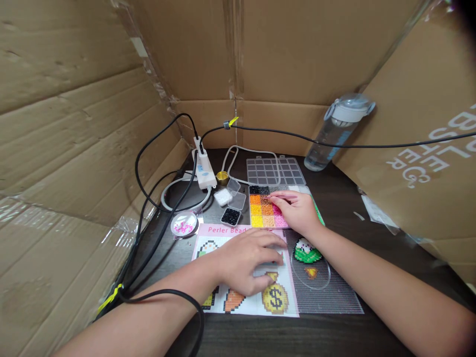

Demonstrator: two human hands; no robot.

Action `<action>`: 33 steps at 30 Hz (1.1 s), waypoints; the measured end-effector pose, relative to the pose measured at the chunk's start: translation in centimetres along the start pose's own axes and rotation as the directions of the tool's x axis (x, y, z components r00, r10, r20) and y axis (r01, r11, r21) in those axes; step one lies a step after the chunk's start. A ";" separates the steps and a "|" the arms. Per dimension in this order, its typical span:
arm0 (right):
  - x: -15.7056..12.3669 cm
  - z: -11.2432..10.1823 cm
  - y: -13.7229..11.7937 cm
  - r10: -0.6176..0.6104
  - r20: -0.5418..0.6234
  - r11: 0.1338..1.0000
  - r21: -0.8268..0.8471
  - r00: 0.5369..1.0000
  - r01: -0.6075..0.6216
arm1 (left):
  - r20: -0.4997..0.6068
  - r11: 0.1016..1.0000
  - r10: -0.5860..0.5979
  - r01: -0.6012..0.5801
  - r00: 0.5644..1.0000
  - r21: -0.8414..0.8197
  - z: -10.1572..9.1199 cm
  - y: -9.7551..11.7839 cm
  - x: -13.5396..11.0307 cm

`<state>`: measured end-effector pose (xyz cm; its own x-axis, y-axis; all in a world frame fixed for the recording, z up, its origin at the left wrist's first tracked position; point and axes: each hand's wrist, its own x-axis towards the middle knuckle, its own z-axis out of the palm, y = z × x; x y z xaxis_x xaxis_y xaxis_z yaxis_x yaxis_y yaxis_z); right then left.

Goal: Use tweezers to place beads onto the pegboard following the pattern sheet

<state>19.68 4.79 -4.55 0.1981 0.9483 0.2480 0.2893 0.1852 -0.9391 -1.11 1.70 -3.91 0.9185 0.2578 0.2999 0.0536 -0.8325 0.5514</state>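
Note:
My left hand [250, 260] lies palm down on a printed bead pattern sheet [241, 270] with pixel pictures, fingers bent over the sheet near a money-bag picture [275, 299]. Whether they hold something is hidden. My right hand [295, 210] rests over a compartment box of coloured beads [260, 208], fingers stretched flat and pointing left above the orange and pink compartments. A clear pegboard [327, 292] lies right of the sheet, with a green and white bead figure [307, 250] on it.
Cardboard walls enclose the dark table. A power strip [204, 169] with black cables sits at the back left, with a small dish of pink beads [184, 224] and small open boxes of white and black beads [230, 216] nearby. An empty clear organiser [274, 171] and water bottle [336, 134] stand behind.

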 end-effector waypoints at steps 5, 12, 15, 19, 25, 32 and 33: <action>0.0 0.0 0.0 -0.008 -0.008 1.000 -0.010 1.000 0.008 | -0.002 1.000 0.007 -0.007 1.000 -0.002 -0.1 0.1 -0.1; -0.1 -0.1 -0.1 -0.017 -0.012 0.999 -0.044 1.000 0.016 | -0.004 1.000 -0.002 0.002 1.000 0.002 -0.1 0.1 0.0; -0.1 -0.1 -0.1 -0.013 -0.016 0.999 -0.038 1.000 0.013 | 0.000 1.000 0.004 -0.004 1.000 0.003 -0.1 0.1 0.0; -0.1 -0.1 -0.2 -0.005 -0.026 1.000 -0.023 1.000 0.004 | -0.001 1.000 0.007 -0.007 1.000 -0.001 -0.1 0.1 0.0; -0.1 -0.2 -0.2 -0.011 -0.002 1.000 -0.029 1.000 0.011 | 0.016 1.000 -0.010 0.010 1.000 -0.008 -0.1 0.2 0.0; -0.1 -0.1 -0.1 0.011 -0.014 1.000 -0.019 1.000 -0.012 | 0.002 1.000 0.000 0.000 1.000 -0.006 0.0 0.1 0.0; -0.1 -0.1 -0.1 0.017 -0.017 1.000 -0.016 1.000 -0.017 | 0.003 1.000 0.001 -0.001 1.000 -0.005 0.0 0.1 0.0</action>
<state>19.73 4.69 -4.50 0.2185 0.9468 0.2361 0.3005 0.1649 -0.9394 -1.14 1.62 -3.89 0.9197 0.2558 0.2979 0.0510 -0.8300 0.5554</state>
